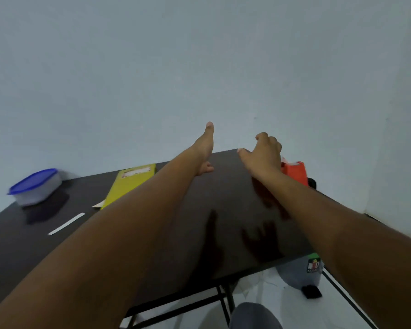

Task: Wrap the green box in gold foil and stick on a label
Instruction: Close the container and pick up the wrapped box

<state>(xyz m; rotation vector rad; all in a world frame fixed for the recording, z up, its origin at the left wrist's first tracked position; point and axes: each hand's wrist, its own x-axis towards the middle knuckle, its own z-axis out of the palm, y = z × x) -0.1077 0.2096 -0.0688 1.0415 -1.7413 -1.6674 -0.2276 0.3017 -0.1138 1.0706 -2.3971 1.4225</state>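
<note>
We see both arms stretched out over the dark, glossy desk [235, 210]. Our left hand [205, 150] is above the desk's far edge, released and empty, its fingers straight. Our right hand [262, 155] hovers near that same far edge, fingers loosely curled, grasping nothing. Just behind the right hand, at the desk's far right corner, sits an orange tape dispenser [296, 173]. A flat yellow-gold packet with a red-and-white label [128, 186] lies toward the desk's far left side, and a white strip [67, 223] lies nearer us. A clear tub with a blue lid [35, 186] stands at the desk's left corner.
</note>
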